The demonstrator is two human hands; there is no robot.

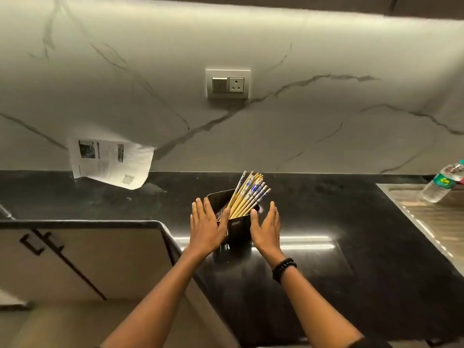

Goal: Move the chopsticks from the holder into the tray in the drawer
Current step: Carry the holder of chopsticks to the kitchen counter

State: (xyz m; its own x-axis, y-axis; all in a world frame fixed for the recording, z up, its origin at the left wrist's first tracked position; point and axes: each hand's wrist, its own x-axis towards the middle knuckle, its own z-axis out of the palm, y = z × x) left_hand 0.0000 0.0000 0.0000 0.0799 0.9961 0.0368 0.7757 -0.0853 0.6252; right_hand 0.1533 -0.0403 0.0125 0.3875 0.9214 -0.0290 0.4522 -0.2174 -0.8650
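A dark metal holder [237,228] stands on the black countertop [326,222]. Several wooden chopsticks [247,195] with blue-and-white patterned tops lean to the right out of it. My left hand [207,226] is at the holder's left side, fingers spread, its thumb near the rim. My right hand [266,228] is at the holder's right side, fingers straight and apart. Whether the palms touch the holder's walls I cannot tell. Neither hand holds a chopstick. No drawer or tray is in view.
A printed paper sheet [110,163] hangs on the marble wall at the left. A switch and socket plate [228,84] sits above. A plastic water bottle [443,183] lies on the steel sink drainboard [431,217] at the right. Cabinet doors with black handles [42,243] are at lower left.
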